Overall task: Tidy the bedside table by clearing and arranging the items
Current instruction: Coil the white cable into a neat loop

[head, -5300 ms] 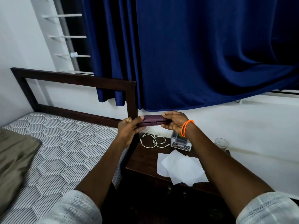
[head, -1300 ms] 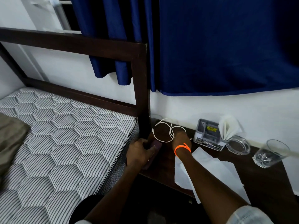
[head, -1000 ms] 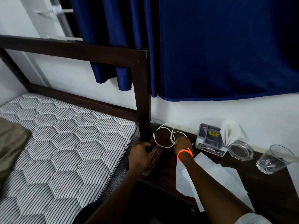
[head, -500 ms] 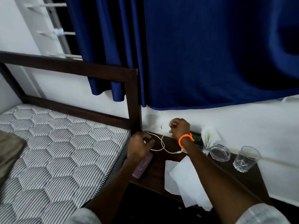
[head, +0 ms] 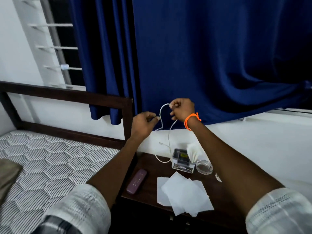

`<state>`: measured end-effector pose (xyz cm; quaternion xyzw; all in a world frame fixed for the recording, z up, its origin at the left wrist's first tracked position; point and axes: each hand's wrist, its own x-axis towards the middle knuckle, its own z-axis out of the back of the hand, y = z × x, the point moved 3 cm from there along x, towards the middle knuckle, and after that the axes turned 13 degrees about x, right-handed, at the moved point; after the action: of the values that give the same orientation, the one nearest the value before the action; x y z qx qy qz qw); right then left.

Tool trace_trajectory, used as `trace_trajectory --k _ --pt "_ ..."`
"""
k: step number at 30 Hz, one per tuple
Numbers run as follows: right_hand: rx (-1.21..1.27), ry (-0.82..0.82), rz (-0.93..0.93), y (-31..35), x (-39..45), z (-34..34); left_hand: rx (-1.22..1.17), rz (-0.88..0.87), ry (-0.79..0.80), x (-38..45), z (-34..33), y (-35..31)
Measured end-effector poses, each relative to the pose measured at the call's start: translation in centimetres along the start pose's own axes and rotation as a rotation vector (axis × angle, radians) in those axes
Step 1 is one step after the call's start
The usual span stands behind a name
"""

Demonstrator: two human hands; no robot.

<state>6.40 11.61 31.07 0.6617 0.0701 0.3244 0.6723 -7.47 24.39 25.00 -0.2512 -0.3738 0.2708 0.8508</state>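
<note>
Up in front of the blue curtain (head: 211, 56), both hands are raised above the bedside table (head: 150, 188), each with its fingers curled in on one white cable (head: 161, 114). The right hand (head: 182, 109), which wears an orange band (head: 191, 120) at the wrist, pinches the top of the cable's loop between thumb and bent fingers. The left hand (head: 143, 123) sits a little lower and just beside it, thumb and forefinger closed on the same cable further along. From the two hands the cable hangs down in a loose curve; its lower part trails onto the back of the table, and one plug end sticks out free against the white wall. On the dark wooden table below lie one purple case (head: 136, 181) near the left edge, and a pile of white paper sheets (head: 184, 193) overlapping at the front; the exact number of sheets is hard to tell. At the back stand one small grey box (head: 182, 160) with a folded white tissue (head: 193, 152) tucked at its right side, and one clear glass ashtray (head: 204, 166) just beside the box. To the left are one bed with a dark wooden headboard (head: 67, 97) and a striped, quilted mattress (head: 50, 166).
</note>
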Motion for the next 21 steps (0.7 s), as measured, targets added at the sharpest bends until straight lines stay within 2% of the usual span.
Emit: trace_trajectory --k 9,16,21 --pt "-0.026 0.060 0.095 9.5 1.7 5.3 -0.180 -0.090 -0.025 4.4 2.9 -10.3" --pt "0.051 0.027 0.050 12.4 3.0 9.9 -0.337 -0.046 0.129 5.6 2.6 -14.2" --pt "-0.140 0.079 -0.010 12.6 3.6 13.2 -0.461 -0.044 0.097 7.2 3.6 -17.7"
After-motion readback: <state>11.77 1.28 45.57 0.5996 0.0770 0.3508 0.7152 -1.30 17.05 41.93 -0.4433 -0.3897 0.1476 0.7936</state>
